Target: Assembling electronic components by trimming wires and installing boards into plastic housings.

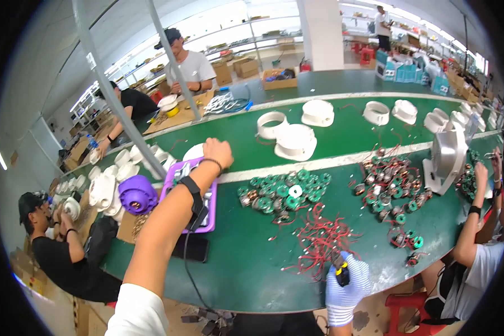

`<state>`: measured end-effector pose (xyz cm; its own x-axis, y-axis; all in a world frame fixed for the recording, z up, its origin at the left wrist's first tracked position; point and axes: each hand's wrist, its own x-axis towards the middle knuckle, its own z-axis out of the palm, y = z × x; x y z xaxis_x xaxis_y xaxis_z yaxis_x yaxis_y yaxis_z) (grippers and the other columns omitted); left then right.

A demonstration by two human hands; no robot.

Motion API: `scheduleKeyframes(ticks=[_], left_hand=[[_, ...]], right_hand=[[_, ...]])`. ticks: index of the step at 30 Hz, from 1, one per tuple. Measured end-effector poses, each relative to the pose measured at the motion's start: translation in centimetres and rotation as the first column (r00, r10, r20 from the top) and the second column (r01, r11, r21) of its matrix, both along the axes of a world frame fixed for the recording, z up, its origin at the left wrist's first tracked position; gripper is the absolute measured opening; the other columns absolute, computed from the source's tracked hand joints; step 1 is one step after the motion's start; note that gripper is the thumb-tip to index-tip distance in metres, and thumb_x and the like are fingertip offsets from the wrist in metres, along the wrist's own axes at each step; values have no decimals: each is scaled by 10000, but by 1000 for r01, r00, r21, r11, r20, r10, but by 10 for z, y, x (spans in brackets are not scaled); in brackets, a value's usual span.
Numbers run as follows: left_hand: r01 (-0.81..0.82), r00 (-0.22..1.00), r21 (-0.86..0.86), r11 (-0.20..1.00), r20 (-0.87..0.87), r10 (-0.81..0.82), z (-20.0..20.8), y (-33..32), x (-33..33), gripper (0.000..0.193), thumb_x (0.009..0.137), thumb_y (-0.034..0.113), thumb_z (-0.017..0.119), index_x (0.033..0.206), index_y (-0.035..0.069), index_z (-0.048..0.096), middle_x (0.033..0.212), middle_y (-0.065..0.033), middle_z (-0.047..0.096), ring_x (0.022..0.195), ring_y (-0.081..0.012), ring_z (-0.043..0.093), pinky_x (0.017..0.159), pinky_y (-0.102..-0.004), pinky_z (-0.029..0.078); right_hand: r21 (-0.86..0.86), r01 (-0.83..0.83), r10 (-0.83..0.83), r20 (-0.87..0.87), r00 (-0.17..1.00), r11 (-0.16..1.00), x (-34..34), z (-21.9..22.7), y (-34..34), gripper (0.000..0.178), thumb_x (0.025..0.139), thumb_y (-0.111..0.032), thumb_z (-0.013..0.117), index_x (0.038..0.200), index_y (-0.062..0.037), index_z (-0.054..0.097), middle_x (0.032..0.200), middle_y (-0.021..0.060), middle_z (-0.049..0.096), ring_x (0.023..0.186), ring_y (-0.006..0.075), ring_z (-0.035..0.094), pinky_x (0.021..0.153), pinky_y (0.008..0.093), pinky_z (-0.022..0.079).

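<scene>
- Pliers [340, 270] with yellow on the handles lie in the gloved right hand [357, 277], its fingers folded around them. The head points away from the wearer, a sensible hold, I'd say, for nipping at what lies in front.
- Just beyond that grip spreads a loose tangle of red wires [321, 235], the head of the tool at its near edge; heaped so close, they probably spare the arm any stretching.
- The striped glove clothes only the tool hand, perhaps because that one works nearest the wire ends.
- Far ahead and left of the tool, the bare left hand [217, 152] is stretched past a purple basket [211, 215], close to a white part [194, 152]. From where I stand its fingertips are hidden, so I can't tell whether they pinch anything.
- Past the wires sits a heap of green coils [294, 193], with a second, wirier heap [391, 187] off to its right; keeping two piles looks like sorting.
- Well beyond the right-hand grip, white housings [295, 141] stand on the green belt, presumably set apart from the clutter.
- Left of the grip, a dark phone [191, 248] lies flat near the left forearm, clear of the wires.
</scene>
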<state>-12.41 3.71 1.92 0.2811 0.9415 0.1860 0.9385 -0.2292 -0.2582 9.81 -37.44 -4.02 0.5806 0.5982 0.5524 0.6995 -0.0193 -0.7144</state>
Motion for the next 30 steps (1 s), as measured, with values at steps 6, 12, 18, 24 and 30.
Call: scheduleKeyframes(ticks=[6, 12, 18, 24, 30], left_hand=[[-218, 971, -17, 976, -106, 215, -44, 48, -61, 333, 869, 265, 588, 1062, 66, 773, 1302, -225, 601, 1252, -360, 490, 1013, -484, 351], [-203, 978, -55, 978, -65, 199, -47, 38, -53, 498, 750, 435, 785, 1126, 110, 757, 1356, -212, 576, 1325, -392, 421, 1091, -496, 293], [-127, 989, -79, 989, -88, 120, -44, 47, -46, 421, 709, 362, 804, 1042, 109, 762, 1207, -176, 685, 1208, -353, 569, 1017, -466, 373], [122, 972, -230, 965, 223, -70, -19, 10, -28, 456, 659, 288, 816, 1033, 47, 712, 1055, -196, 722, 1039, -368, 686, 955, -468, 527], [576, 540, 2, 817, 750, -382, 29, -118, 9, 253, 769, 124, 759, 954, -15, 655, 866, -138, 715, 811, -259, 705, 754, -363, 579]], right_hand=[[15, -98, 98, -28, 995, 995, -13, -7, 7, 456, 688, -38, 777, 1131, -132, 720, 964, 81, 684, 919, 286, 630, 832, 385, 517], [46, -67, 69, -36, 997, 997, -19, 5, 4, 439, 694, -40, 765, 1119, -136, 710, 841, 38, 643, 845, 269, 610, 800, 387, 500], [59, -89, 90, -11, 996, 994, -11, 11, 7, 392, 716, -54, 744, 1099, -120, 697, 829, 46, 647, 818, 281, 608, 770, 400, 487], [61, -70, 68, 32, 997, 996, -22, 13, 1, 344, 733, -69, 738, 1073, -103, 697, 833, 80, 644, 819, 310, 606, 752, 417, 489], [-13, -148, 149, 88, 985, 989, -9, -3, 7, 376, 687, -89, 769, 1054, -95, 687, 881, 101, 651, 843, 330, 610, 746, 438, 484]])
